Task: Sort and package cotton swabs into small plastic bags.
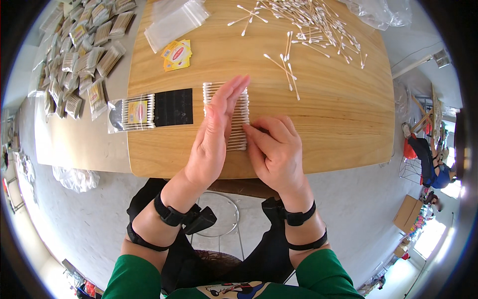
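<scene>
A row of white-tipped cotton swabs lies side by side on the wooden table, stacked from far to near. My left hand stands on edge over the row, its fingers straight and together, hiding part of the swabs. At the row's right ends, my right hand is curled, with thumb and fingertips pinched together against the swab tips. Whether a swab is between those fingertips, I cannot make out. Left of the row lies a clear packet of swabs with a yellow card, beside a black strip.
Loose swabs lie heaped at the far right of the wooden table. Yellow cards and clear bags lie at the far left. Many filled packets are piled on the side table. A stool stands below.
</scene>
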Demonstrator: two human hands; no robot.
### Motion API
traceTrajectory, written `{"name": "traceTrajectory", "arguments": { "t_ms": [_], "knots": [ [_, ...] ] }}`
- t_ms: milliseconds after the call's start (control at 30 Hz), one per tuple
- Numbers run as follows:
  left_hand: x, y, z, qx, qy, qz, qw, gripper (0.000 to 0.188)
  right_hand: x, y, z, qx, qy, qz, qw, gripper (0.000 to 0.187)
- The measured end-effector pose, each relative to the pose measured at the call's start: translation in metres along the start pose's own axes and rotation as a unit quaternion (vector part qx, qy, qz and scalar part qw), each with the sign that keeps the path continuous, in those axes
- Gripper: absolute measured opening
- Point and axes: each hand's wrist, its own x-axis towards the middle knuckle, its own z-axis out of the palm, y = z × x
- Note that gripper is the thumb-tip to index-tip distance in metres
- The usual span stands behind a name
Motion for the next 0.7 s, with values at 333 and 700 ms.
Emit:
{"name": "traceTrajectory", "arguments": {
  "t_ms": [333,700],
  "knots": [
    [0.005,0.013,-0.005,-0.061,0.004,0.038,0.997,0.075,-0.007,-0.001,-0.005,0.105,0.054,0.134,0.984,0.021],
    [0.002,0.015,-0.022,0.717,-0.068,0.095,0.687,0.067,-0.009,0.003,-0.003,0.113,0.076,0.139,0.981,0.017]
  ]
}}
